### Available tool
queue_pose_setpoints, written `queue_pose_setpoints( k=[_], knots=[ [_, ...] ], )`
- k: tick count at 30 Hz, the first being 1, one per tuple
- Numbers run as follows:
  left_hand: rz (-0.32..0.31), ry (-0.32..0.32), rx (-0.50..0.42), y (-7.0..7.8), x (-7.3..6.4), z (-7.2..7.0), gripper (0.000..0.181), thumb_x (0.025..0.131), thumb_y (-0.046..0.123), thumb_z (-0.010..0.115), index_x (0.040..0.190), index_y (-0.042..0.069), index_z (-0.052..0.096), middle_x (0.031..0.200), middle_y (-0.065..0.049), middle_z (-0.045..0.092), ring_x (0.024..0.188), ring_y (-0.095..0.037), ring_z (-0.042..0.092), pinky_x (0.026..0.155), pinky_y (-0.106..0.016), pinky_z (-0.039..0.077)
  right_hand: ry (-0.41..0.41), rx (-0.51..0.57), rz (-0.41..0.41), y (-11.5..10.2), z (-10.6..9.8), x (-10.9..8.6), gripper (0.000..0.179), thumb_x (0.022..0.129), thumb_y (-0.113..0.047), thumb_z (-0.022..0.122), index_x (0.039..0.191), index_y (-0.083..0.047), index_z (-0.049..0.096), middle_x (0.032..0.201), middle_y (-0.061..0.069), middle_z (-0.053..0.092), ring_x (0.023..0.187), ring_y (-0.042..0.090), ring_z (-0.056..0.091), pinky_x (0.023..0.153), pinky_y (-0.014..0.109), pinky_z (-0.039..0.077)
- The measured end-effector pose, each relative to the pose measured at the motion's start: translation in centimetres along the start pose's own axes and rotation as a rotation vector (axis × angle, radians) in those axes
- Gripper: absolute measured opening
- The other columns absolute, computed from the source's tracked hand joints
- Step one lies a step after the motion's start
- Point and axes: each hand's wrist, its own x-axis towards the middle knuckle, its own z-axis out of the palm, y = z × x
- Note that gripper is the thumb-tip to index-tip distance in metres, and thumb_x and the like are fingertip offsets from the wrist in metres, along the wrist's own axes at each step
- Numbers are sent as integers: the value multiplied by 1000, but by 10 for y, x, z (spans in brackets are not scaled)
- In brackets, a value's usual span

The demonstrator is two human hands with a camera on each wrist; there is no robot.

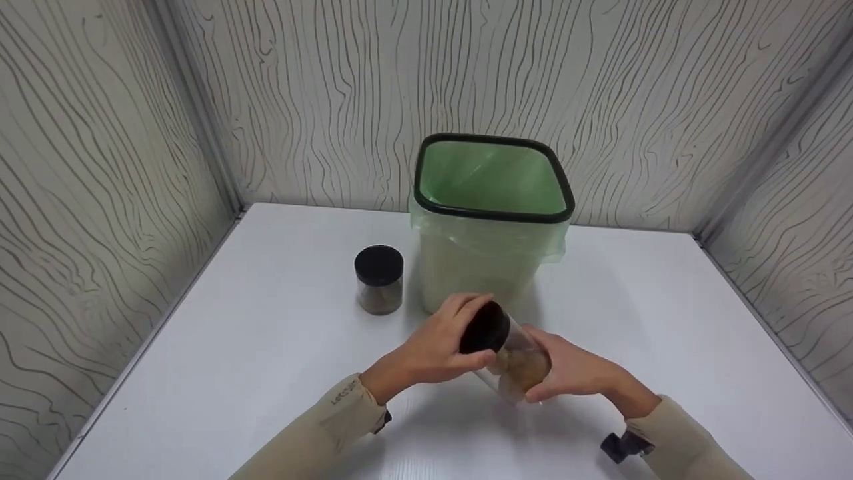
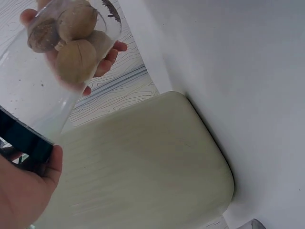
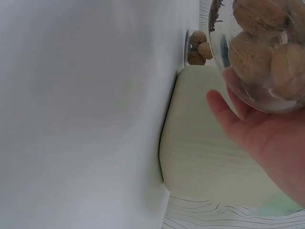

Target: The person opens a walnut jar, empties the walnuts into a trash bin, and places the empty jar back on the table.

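Gripping the black lid (image 1: 486, 328): left hand (image 1: 433, 347), fingers and thumb curled about its sides. Gripping the base end of the same clear jar (image 1: 523, 339): right hand (image 1: 574, 365), fingers and thumb on opposite sides. Jar: tilted, off the table (image 1: 266, 333), towards its near edge; walnuts (image 2: 76, 61) inside. Beyond: bin (image 1: 476, 273), green liner (image 1: 493, 170), near the far edge; second jar (image 1: 380, 280), upright, lidded, between bin and left edge.

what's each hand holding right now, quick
Left hand: closed, gripping the tilted jar's black lid.
Right hand: closed, holding the jar near its base.
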Motion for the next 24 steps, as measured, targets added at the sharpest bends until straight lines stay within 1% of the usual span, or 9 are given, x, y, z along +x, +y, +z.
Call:
queue_pose_setpoints(
  k=[3,7,11,14,19,22,24],
  knots=[
    [15,-17,1,-3,-1,1,75,88,53,53,148,15,30,141,-8,36,121,-18,41,93,-32,43,5,-10,-15,0,0,0,90,71,-19,81,145,-27,31,140,-4,43,124,22,42,98,37,36],
    [67,-43,18,-7,-1,1,74,89,48,56,149,18,26,144,-5,33,123,-17,39,96,-32,41,13,-34,-12,0,1,0,85,71,-24,80,143,-28,35,137,-6,46,123,20,43,98,41,35],
    [107,-26,47,-10,0,1,72,89,41,58,149,18,27,140,-5,37,120,-17,42,95,-30,42,34,-59,-24,-1,3,1,78,72,-28,80,138,-26,40,131,-4,52,117,20,48,96,37,38],
    [111,-11,67,-10,0,0,71,88,39,59,149,18,28,138,-7,38,118,-18,43,94,-31,43,51,-72,-27,-3,4,3,75,72,-28,80,136,-25,41,127,-4,54,113,19,50,92,34,40],
    [97,-14,91,-9,0,0,69,90,39,56,149,19,27,138,-8,37,118,-19,43,94,-32,43,79,-91,-30,-6,5,4,75,70,-26,82,134,-20,43,123,-6,55,108,17,52,89,32,41],
    [103,-4,104,-9,0,0,69,90,39,56,149,18,27,138,-9,38,118,-19,43,94,-32,43,81,-86,-65,-7,6,5,76,70,-24,82,135,-19,43,120,-4,57,105,18,54,87,31,42],
    [111,7,109,-9,0,0,69,90,38,57,149,17,28,137,-10,38,118,-19,44,94,-31,43,83,-89,-86,-7,6,5,75,70,-23,82,135,-21,43,119,-3,58,104,18,54,86,30,43]
  ],
)
